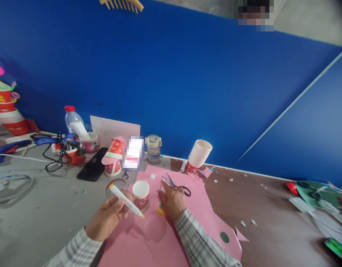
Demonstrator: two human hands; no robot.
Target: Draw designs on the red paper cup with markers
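Observation:
My left hand (pixel 111 213) is closed around a white marker (pixel 128 201) with yellow ends, held slanting over the pink paper (pixel 193 222). Just beyond its fingertips a red-and-white paper cup (pixel 141 191) stands upright, mouth up. My right hand (pixel 173 202) rests low over the paper with bent fingers; something white shows between them, too hidden to name. Beside that hand lie small yellow and green pieces (pixel 160 211). A pair of scissors (pixel 178 185) with dark handles lies just past its fingers. Faint round outlines show on the paper near the cup.
A stack of paper cups (pixel 200 152) and a lidded glass jar (pixel 153 148) stand by the blue partition (pixel 187 74). At left are a decorated cup figure (pixel 114 155), a black phone (pixel 93 165) and a roll of tape (pixel 116 186). Paper scraps (pixel 253 222) lie at right.

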